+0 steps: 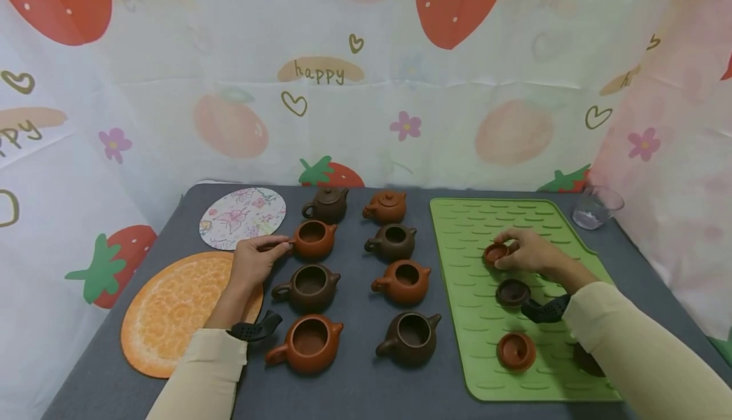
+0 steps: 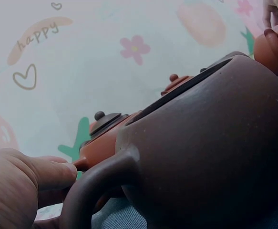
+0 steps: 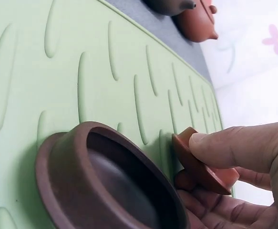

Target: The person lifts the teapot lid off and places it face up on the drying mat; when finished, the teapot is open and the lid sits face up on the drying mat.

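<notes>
My left hand [image 1: 251, 262] pinches the handle of a lidless red-brown teapot [image 1: 316, 252], which stands second from the back in the left column. In the left wrist view, a dark brown teapot [image 2: 210, 138] hides much of it. Over on the green mat [image 1: 466, 344], my right hand [image 1: 530, 252] holds a small red-brown teapot lid [image 1: 495, 255] between thumb and fingers. The right wrist view shows this lid [image 3: 203, 167] tilted on edge, knob toward the mat. Just nearer lies a dark lid [image 1: 513, 293], hollow side up.
Further lidless pots stand in two columns; a lidded dark teapot [image 1: 327, 206] and a lidded red-brown teapot [image 1: 387, 206] are at the back. Another red-brown lid [image 1: 516, 351] lies on the mat. Also present are an orange placemat [image 1: 171, 305], a floral mat [image 1: 243, 213] and a glass [image 1: 595, 209].
</notes>
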Demonstrator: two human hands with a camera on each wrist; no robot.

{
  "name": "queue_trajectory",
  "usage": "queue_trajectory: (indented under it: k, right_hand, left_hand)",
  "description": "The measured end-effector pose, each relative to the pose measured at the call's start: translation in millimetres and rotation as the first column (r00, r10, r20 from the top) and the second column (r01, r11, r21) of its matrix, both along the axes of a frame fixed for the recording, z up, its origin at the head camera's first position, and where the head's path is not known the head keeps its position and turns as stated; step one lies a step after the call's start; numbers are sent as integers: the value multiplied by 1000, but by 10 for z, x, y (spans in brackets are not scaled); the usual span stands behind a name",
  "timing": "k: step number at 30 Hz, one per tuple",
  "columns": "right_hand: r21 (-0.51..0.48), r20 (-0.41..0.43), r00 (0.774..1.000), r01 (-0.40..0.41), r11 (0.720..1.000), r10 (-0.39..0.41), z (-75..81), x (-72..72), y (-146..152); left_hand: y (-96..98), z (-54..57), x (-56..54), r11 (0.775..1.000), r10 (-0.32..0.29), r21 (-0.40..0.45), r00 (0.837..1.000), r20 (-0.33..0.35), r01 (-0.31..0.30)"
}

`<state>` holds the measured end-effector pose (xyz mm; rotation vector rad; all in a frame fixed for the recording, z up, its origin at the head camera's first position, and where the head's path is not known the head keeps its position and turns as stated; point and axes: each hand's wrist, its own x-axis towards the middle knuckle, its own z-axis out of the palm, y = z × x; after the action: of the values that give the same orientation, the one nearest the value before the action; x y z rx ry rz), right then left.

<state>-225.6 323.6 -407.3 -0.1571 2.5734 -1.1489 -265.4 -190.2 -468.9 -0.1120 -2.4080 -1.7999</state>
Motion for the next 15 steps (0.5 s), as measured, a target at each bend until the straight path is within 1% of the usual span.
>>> queue_trajectory:
  k: [5,9,11,15]
  right_hand:
    - [-9,5,1000,-13,1000,13,-6,-7,15]
    - [-37,20,1000,-18,999,19,6,-9,41]
    - [-32,24,1000,-17,999,18,15,-9,59]
    - [-6,36,999,-2,1000,2,33,-18,99]
  left_hand:
    - [-4,10,5,1000,2,-14,1000,-3,-2]
    - [-1,42,-9,999,10,-43,1000,-23,-11]
    - [1,68,-14,998,15,-67,999,-34,-17]
    - [4,128,-21,996,2,-89,999,-36,-5]
